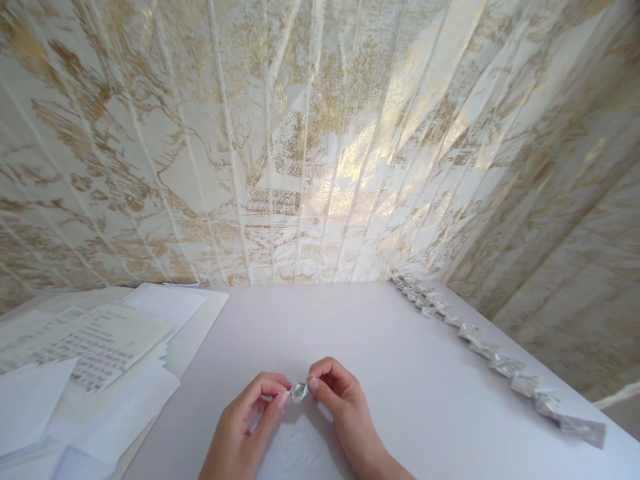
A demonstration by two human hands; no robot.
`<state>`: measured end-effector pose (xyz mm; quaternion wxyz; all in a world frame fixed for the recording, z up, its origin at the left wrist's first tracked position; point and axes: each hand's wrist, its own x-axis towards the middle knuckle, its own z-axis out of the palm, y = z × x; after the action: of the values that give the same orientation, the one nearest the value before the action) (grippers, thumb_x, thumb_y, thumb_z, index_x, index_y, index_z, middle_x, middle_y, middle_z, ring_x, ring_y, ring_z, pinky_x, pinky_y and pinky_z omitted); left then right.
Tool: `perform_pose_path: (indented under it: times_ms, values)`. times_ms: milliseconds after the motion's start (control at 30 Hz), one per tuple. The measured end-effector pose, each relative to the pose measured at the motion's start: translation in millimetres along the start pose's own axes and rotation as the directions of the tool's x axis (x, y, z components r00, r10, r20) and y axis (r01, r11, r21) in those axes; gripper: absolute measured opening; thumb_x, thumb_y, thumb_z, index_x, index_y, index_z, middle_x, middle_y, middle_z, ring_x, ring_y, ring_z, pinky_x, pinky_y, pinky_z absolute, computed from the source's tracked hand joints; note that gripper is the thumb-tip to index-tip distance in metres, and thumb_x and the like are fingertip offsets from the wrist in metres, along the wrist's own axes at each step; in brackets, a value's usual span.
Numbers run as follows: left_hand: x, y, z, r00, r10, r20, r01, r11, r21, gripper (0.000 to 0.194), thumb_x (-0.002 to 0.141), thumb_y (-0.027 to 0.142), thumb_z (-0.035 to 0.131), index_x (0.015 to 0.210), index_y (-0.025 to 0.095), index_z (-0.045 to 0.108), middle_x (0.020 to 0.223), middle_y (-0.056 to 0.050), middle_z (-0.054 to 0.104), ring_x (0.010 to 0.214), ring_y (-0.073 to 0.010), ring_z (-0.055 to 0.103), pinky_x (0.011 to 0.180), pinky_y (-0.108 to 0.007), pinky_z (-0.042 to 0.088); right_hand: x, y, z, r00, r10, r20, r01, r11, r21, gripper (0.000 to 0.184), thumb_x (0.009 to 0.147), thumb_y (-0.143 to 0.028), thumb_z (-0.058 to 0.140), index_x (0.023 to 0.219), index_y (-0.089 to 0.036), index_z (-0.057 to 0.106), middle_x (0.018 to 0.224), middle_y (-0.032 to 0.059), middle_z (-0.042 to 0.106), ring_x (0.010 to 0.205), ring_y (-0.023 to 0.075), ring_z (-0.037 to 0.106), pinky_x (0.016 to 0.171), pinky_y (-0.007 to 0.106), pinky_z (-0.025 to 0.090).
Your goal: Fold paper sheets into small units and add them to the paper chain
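Observation:
Between my two hands, just above the white table [280, 327], is a small silvery foil-wrapped piece [299, 392] that looks like a wrapped candy. My left hand [253, 417] pinches its left end between thumb and fingers. At its right end, the thumb and forefinger of my right hand [343, 403] are closed on the wrapper. The middle of the piece bulges and shows between the fingertips; both ends are mostly covered by them. Beneath my hands, a pale, crinkled sheet [303, 450] shows faintly on the tabletop.
Along the right table edge runs a row of several similar silvery twisted pieces [507, 365], ending in a flat strip [583, 430] near the front. Loose papers [115, 420], one with printed text, overlap on the left. Gold-patterned wallpaper [305, 153] rises behind the table.

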<state>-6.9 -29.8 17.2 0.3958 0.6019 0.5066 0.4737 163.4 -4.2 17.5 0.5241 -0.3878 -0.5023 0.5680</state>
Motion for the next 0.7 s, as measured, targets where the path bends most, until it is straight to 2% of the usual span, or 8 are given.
perform_pose_path:
  times_ms: [233, 333, 433, 500, 567, 633, 700]
  values:
    - [-3, 3, 7.1, 0.985, -0.081, -0.150, 0.054, 0.983, -0.176, 0.027, 0.083, 0.048, 0.062, 0.076, 0.022, 0.061, 0.075, 0.003, 0.064, 0.072, -0.0150, 0.062, 0.071, -0.020, 0.048, -1, 7, 5, 1.000, 0.004, 0.012, -0.006, 0.991, 0.136, 0.034, 0.083, -0.049, 0.068, 0.078, -0.018, 0.056, 0.071, -0.0009, 0.057, 0.064, 0.0119, 0.048, 0.065, 0.025, 0.038]
    - [-2, -5, 4.0, 0.989, -0.042, -0.142, 0.028, 0.995, -0.098, 0.026, 0.084, 0.047, 0.059, 0.078, 0.022, 0.059, 0.076, 0.002, 0.065, 0.075, -0.0154, 0.064, 0.071, -0.021, 0.049, -4, 8, 7, 0.996, -0.008, 0.087, -0.006, 0.987, 0.158, 0.032, 0.081, -0.046, 0.072, 0.086, -0.019, 0.056, 0.081, 0.0005, 0.061, 0.067, 0.0115, 0.050, 0.066, 0.025, 0.039]
    - [-2, -9, 0.4, 0.993, 0.026, -0.118, -0.024, 0.999, 0.022, 0.021, 0.087, 0.042, 0.057, 0.080, 0.023, 0.058, 0.081, 0.001, 0.067, 0.078, -0.0158, 0.065, 0.073, -0.021, 0.050, -6, 8, 8, 0.990, 0.006, 0.139, -0.022, 0.993, 0.113, 0.040, 0.073, -0.045, 0.080, 0.099, -0.021, 0.061, 0.089, 0.0012, 0.063, 0.070, 0.0115, 0.051, 0.065, 0.023, 0.038]
    - [-2, -8, -0.1, 0.992, 0.089, -0.093, -0.082, 0.994, 0.073, 0.018, 0.088, 0.038, 0.055, 0.078, 0.023, 0.057, 0.083, 0.001, 0.067, 0.078, -0.0154, 0.066, 0.074, -0.022, 0.050, -6, 7, 7, 0.988, 0.048, 0.149, -0.058, 0.996, 0.065, 0.040, 0.069, -0.046, 0.082, 0.095, -0.020, 0.065, 0.084, 0.0008, 0.063, 0.066, 0.0110, 0.050, 0.061, 0.023, 0.036]
    - [-3, -4, 0.7, 0.988, 0.130, -0.084, -0.122, 0.988, 0.093, 0.017, 0.089, 0.037, 0.054, 0.078, 0.024, 0.056, 0.080, 0.002, 0.067, 0.077, -0.0152, 0.066, 0.073, -0.021, 0.050, -5, 7, 6, 0.985, 0.097, 0.145, -0.102, 0.994, 0.029, 0.036, 0.069, -0.048, 0.081, 0.081, -0.017, 0.068, 0.071, -0.0002, 0.062, 0.060, 0.0103, 0.048, 0.059, 0.023, 0.035]
    - [-4, 1, 1.8, 0.989, 0.114, -0.096, -0.105, 0.990, 0.089, 0.015, 0.088, 0.039, 0.055, 0.085, 0.024, 0.058, 0.080, 0.002, 0.067, 0.077, -0.0158, 0.066, 0.073, -0.022, 0.050, -4, 6, 5, 0.984, 0.125, 0.124, -0.127, 0.992, 0.015, 0.035, 0.068, -0.047, 0.081, 0.073, -0.015, 0.068, 0.062, -0.0015, 0.060, 0.056, 0.0092, 0.046, 0.057, 0.022, 0.034]
    - [-4, 5, 2.5, 0.996, 0.068, -0.052, -0.064, 0.995, 0.074, 0.020, 0.085, 0.043, 0.058, 0.091, 0.024, 0.060, 0.079, 0.002, 0.068, 0.075, -0.0165, 0.065, 0.071, -0.022, 0.050, -3, 4, 4, 0.988, 0.119, 0.095, -0.121, 0.993, 0.013, 0.034, 0.067, -0.045, 0.083, 0.070, -0.015, 0.068, 0.060, -0.0018, 0.060, 0.055, 0.0089, 0.046, 0.056, 0.021, 0.034]
